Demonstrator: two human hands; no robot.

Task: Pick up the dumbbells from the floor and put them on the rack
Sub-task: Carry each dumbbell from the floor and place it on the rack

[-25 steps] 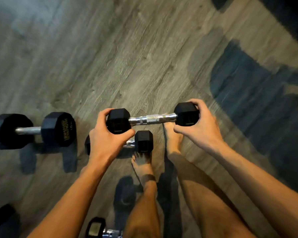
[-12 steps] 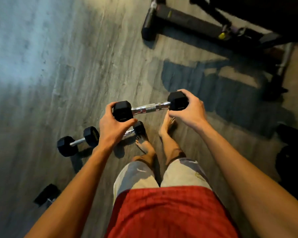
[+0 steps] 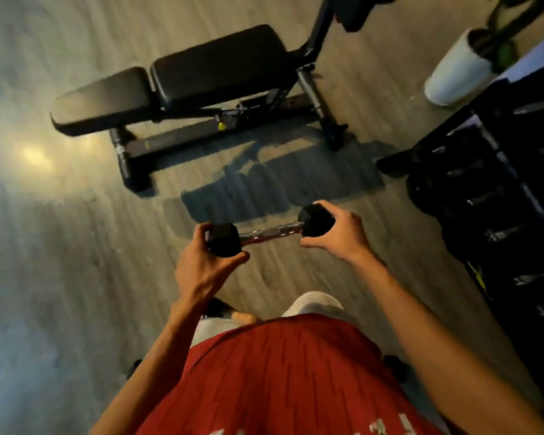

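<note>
Surface notes: matt black against bright metal.
Dumbbell (image 3: 266,233): matt black rubbery heads, glossy chromed metal handle. Bench (image 3: 176,86): smooth black padding with slight sheen. Floor (image 3: 76,246): grey wood-grain, reflective. Pot (image 3: 453,73): smooth white. Shirt (image 3: 283,381): red cloth.

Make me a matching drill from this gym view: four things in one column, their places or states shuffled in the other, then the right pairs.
Things
1. black hex dumbbell with chrome handle
2. black padded weight bench
3. white plant pot
4. dark dumbbell rack

Places or states
A. on the floor, top right
B. held in the air, a hand on each head
C. along the right edge
D. on the floor, beyond the hands

Pairs: 1-B, 2-D, 3-A, 4-C
</note>
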